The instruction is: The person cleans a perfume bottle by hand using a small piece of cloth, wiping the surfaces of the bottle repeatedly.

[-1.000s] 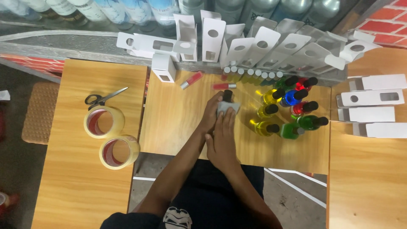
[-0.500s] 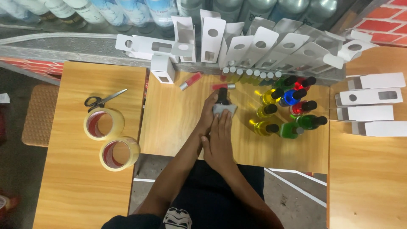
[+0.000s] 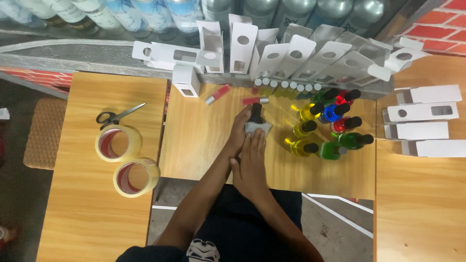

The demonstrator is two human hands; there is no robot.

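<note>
Here our left hand [image 3: 241, 127] grips a dark-capped bottle [image 3: 256, 114] on the surface [image 3: 204, 145], while our right hand [image 3: 251, 162] presses a grey cloth [image 3: 256, 128] against it.

Scissors [image 3: 118, 115] lie behind two tape rolls [image 3: 127, 159] on the left table [image 3: 87, 218]. Bottles [image 3: 327, 128] stand right of both hands [image 3: 250, 145]; boxes [image 3: 301, 53] line the middle table's far edge.

Smooth, satiny wood-grain table [image 3: 204, 145] at centre; glossy clear coloured bottles [image 3: 335, 123] right of centre; matt white card boxes [image 3: 296, 53] along the top; shiny tape rolls [image 3: 119, 143] at left.
</note>
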